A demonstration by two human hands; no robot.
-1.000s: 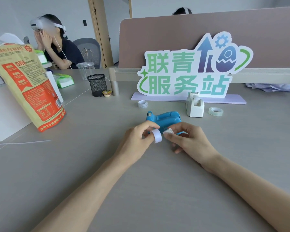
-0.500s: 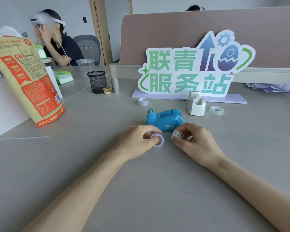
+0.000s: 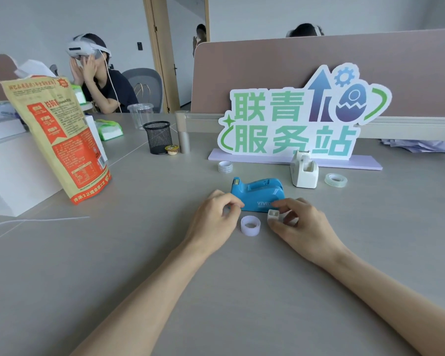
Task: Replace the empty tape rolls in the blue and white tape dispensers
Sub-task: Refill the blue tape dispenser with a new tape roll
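Grey worktop [image 3: 139, 265] carrying all. Empty core [image 3: 250, 225] lying flat between hands. Right hand [image 3: 303, 227] pinching white spindle [image 3: 273, 214]; left hand [image 3: 211, 219] loosely curled, holding nothing. Tape roll [image 3: 225, 167] lying past blue dispenser [image 3: 257, 192] toward far edge, nearer left hand.

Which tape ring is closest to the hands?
The pale empty ring lying flat between the left hand and the right hand, which pinches a white hub. The white roll and the clear roll sit farther back, near the sign.

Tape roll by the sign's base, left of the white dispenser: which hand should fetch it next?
Left, probably. The left hand holds nothing, and the roll lies almost straight beyond it. The right hand is busy pinching the small white spindle.
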